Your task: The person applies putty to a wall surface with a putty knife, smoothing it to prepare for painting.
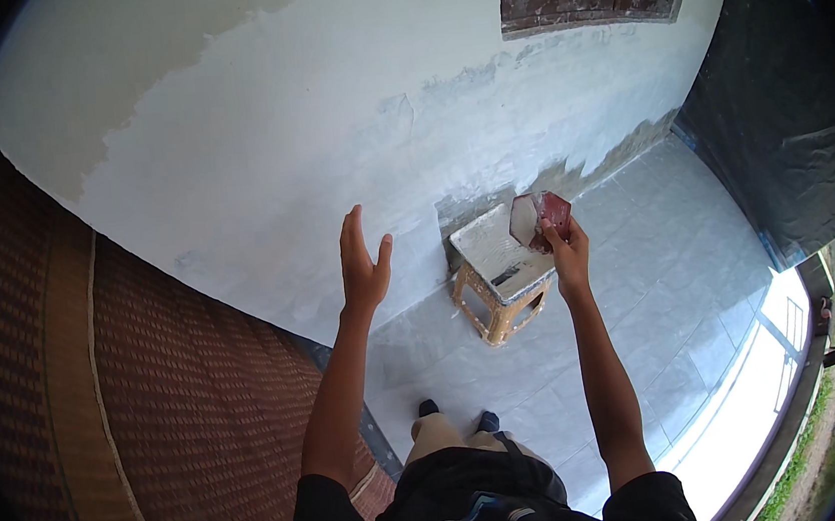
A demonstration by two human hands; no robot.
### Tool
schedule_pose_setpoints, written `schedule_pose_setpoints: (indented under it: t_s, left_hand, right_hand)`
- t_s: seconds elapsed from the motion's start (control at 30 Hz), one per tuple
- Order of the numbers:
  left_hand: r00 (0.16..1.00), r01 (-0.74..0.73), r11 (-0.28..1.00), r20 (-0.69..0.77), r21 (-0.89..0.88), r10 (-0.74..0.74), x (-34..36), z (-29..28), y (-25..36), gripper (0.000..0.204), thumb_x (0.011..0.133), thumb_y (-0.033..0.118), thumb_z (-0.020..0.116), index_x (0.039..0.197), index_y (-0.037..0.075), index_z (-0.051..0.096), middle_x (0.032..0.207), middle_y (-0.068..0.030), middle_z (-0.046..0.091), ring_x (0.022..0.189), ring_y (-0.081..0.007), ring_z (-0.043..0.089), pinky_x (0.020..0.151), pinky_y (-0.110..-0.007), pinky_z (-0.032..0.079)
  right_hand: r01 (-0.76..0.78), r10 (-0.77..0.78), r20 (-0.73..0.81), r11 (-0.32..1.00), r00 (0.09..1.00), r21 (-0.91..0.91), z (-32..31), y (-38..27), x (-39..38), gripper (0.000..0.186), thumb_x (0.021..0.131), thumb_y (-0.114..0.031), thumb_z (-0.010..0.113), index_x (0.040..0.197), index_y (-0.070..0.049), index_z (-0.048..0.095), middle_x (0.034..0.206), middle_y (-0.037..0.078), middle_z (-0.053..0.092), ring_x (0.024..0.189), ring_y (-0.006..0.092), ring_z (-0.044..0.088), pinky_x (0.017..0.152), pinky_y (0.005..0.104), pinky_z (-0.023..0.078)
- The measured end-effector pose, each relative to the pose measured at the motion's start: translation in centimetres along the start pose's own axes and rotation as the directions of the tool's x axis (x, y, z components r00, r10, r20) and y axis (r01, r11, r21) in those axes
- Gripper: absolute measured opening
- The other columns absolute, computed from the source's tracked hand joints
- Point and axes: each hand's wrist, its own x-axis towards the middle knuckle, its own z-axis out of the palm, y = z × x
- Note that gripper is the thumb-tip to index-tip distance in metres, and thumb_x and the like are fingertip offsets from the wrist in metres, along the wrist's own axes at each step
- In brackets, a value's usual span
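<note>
Black shirt nearest, right grip clamped on angular piece, maroon beside pale grey; left grip apart

A dark red, flat, hexagonal plate was pinched near its lower edge in the right hand, broad face toward the camera. Against its left side showed a pale grey, angular plate; whether they were joined was unclear.

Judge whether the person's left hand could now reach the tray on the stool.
Probably yes: the left hand is empty, and nothing visible blocks its way to the tray; the right hand is to the tray's right.
</note>
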Motion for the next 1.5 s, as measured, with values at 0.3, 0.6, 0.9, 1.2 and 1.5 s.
schedule_pose_setpoints:
  t_s: [0.3,0.6,0.9,1.2,1.5]
  left_hand:
    - [0.972,0.145,0.985,0.200,-0.090,-0.125,-5.7,17.2,-2.5,0.061,0.094,0.024,0.059,0.145,0.001,0.034,0.145,-0.0215,0.039,0.136,-0.0353,0.038,0.112,-0.043,0.030]
    - [0.871,0.441,0.884,0.312,-0.156,-0.380,-9.6,30.6,-5.9,0.059,0.095,0.026,0.057,0.143,0.000,0.035,0.142,-0.0223,0.042,0.134,-0.0351,0.039,0.112,-0.043,0.030]
    - [0.775,0.626,0.763,0.240,-0.161,-0.585,-14.2,37.8,-8.8,0.055,0.098,0.027,0.053,0.143,0.000,0.037,0.143,-0.0208,0.043,0.136,-0.0323,0.039,0.113,-0.040,0.029]
    - [0.399,0.808,0.202,0.263,-0.553,-0.878,-18.3,44.8,-11.2,0.056,0.101,0.025,0.044,0.147,-0.003,0.028,0.148,-0.0195,0.037,0.136,-0.0277,0.038,0.113,-0.036,0.029]
    - [0.359,0.779,0.115,0.288,-0.617,-0.888,-17.8,46.9,-12.1,0.053,0.102,0.020,0.038,0.149,-0.004,0.027,0.150,-0.0168,0.037,0.137,-0.0213,0.037,0.113,-0.030,0.026]
  right_hand:
    - [-0.255,0.238,-0.132,0.958,0.962,-0.133,-9.5,7.6,1.7,0.021,0.094,-0.016,0.064,0.109,-0.001,0.062,0.095,0.003,0.066,0.082,0.0087,0.060,0.074,0.0258,0.048]
    - [-0.377,0.347,-0.147,0.861,0.926,-0.342,-14.5,17.7,8.0,0.020,0.092,-0.015,0.065,0.106,-0.001,0.064,0.092,0.005,0.068,0.081,0.0102,0.061,0.073,0.0276,0.048]
    - [-0.185,0.302,0.065,0.726,0.951,-0.663,-14.8,28.1,11.2,0.024,0.085,-0.018,0.068,0.098,0.002,0.064,0.079,0.016,0.068,0.070,0.0238,0.066,0.066,0.0349,0.050]
    - [-0.111,0.434,0.304,0.706,0.848,-0.699,-11.0,36.7,11.9,0.020,0.084,-0.015,0.068,0.092,0.002,0.062,0.076,0.019,0.065,0.067,0.0288,0.065,0.062,0.0375,0.048]
    - [0.106,0.362,0.501,0.720,0.786,-0.686,-7.9,43.1,9.6,0.014,0.082,-0.009,0.063,0.087,0.003,0.057,0.077,0.024,0.065,0.074,0.0436,0.064,0.069,0.0496,0.049]
